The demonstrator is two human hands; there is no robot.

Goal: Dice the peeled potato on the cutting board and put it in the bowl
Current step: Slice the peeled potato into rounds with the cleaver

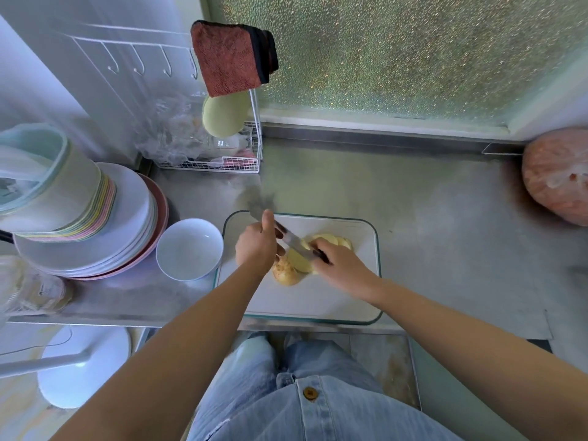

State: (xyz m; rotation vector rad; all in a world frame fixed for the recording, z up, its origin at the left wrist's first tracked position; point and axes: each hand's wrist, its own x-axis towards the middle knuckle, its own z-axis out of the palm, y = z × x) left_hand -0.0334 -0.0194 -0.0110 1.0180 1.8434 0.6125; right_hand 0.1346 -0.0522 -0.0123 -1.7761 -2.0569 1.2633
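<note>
A white cutting board [305, 300] with a teal rim lies on the steel counter. On it is the peeled potato [286, 272], partly cut, with its flat cut face turned toward the knife and several pale slices [332, 240] lying behind. My right hand [342, 267] grips the dark handle of a knife [297, 244], whose blade runs up and left across the potato. My left hand [256, 246] sits at the potato's left, thumb up, its curled fingers against the potato beside the blade. An empty white bowl [189, 248] stands just left of the board.
A stack of plates [127, 237] topped by pastel bowls fills the counter's left. A wire rack [229, 160] with a red cloth and plastic bags stands at the back. A pink rounded object [556, 173] sits far right. The counter's front edge [127, 319] runs just below the board.
</note>
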